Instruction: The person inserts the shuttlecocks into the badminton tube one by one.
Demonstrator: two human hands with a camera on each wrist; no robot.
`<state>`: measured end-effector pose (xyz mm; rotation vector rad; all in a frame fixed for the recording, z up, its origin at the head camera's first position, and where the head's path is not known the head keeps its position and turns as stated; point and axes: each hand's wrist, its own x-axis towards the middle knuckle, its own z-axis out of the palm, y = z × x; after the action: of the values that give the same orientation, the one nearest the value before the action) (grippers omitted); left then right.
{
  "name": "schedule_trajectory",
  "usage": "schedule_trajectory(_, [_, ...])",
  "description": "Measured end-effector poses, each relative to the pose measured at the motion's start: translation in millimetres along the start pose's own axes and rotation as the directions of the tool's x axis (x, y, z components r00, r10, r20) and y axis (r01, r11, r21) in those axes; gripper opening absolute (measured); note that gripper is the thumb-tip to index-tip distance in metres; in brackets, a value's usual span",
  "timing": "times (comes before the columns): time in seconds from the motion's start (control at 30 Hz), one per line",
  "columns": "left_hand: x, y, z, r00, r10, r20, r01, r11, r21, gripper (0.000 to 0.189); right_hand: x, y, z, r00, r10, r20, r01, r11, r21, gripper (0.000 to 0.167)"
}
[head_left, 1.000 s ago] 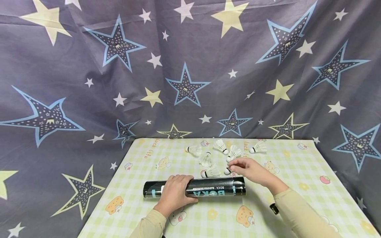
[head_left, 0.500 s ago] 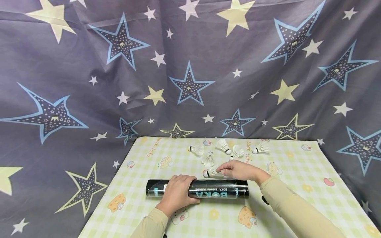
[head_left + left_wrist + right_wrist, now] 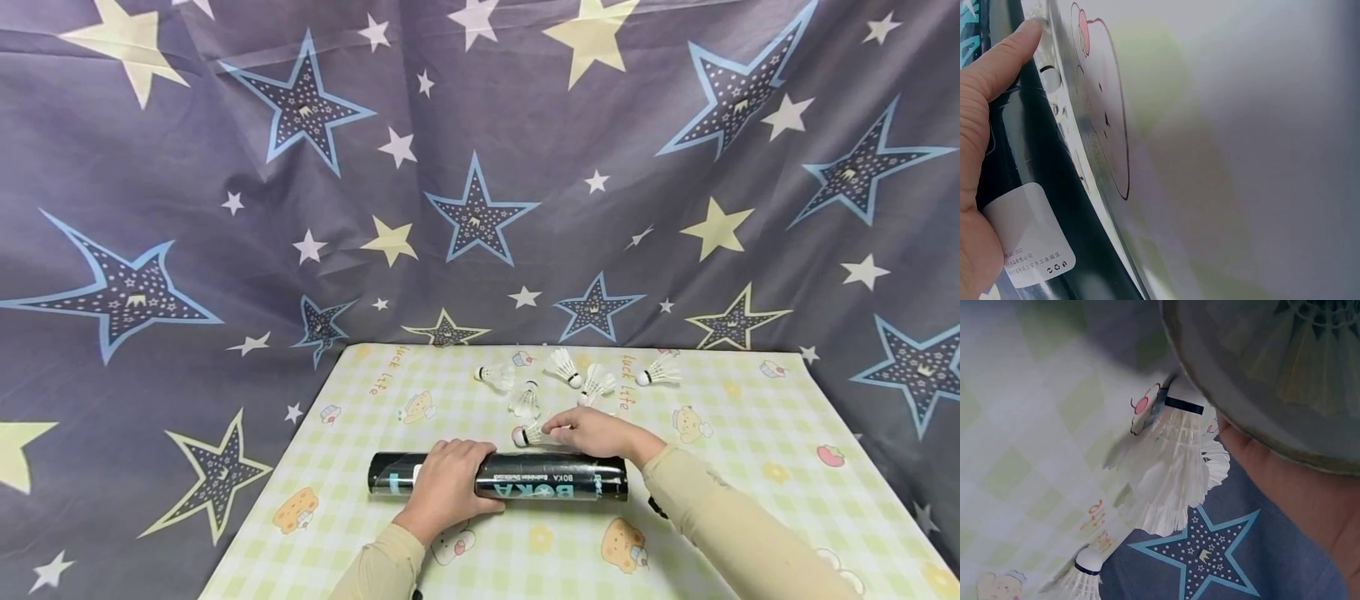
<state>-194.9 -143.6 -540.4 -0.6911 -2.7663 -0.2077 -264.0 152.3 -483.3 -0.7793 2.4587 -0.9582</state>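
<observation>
Holding the black tube (image 3: 540, 477) on the desk (image 3: 337, 475), clamped in the fingers of the left hand (image 3: 446, 483). With the right hand (image 3: 596, 432), farther left than a second ago, so now at the shuttlecock (image 3: 529, 433) just behind; cannot tell if pinching.

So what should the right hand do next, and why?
Perhaps lift the nearest shuttlecock in a light pinch: the right hand is at its feathers, the left hand grips the black tube, and another shuttlecock shows inside the tube's end.
</observation>
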Motion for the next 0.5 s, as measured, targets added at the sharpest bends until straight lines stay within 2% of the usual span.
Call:
schedule_trajectory(0.07, [0.2, -0.1, 0.6, 1.0, 0.004, 0.005, -0.004, 1.0, -0.005, 0.091, -0.4, 1.7, 0.5, 1.0, 0.015, 0.003, -0.015, 1.0, 0.018, 0.036])
schedule_trajectory(0.13, [0.1, -0.1, 0.5, 1.0, 0.002, 0.007, -0.002, 1.0, -0.006, 0.091, -1.8, 4.4, -0.6, 0.999, 0.012, -0.039, -0.012, 1.0, 0.018, 0.035])
schedule_trajectory(0.2, [-0.1, -0.3, 0.1, 1.0, -0.003, 0.005, 0.004, 1.0, -0.005, 0.091, -4.9, 8.2, -2.7, 0.993, 0.025, -0.112, -0.021, 0.999, 0.033, 0.035])
schedule_trajectory(0.27, [-0.5, -0.3, -0.6, 1.0, -0.008, 0.002, 0.008, 1.0, -0.006, 0.091, -11.2, 12.7, -6.8, 0.977, 0.03, -0.211, -0.022, 0.999, 0.037, 0.033])
schedule_trajectory(0.37, [-0.8, -0.4, -1.4, 1.0, -0.009, 0.002, 0.009, 1.0, -0.007, 0.092, -27.5, 21.6, -15.8, 0.928, 0.058, -0.369, -0.039, 0.997, 0.06, 0.03])
schedule_trajectory(0.5, [-0.5, -0.3, -2.4, 1.0, -0.011, 0.003, 0.011, 1.0, -0.006, 0.092, -61.5, 37.3, -29.3, 0.828, 0.147, -0.541, -0.111, 0.989, 0.1, 0.03])
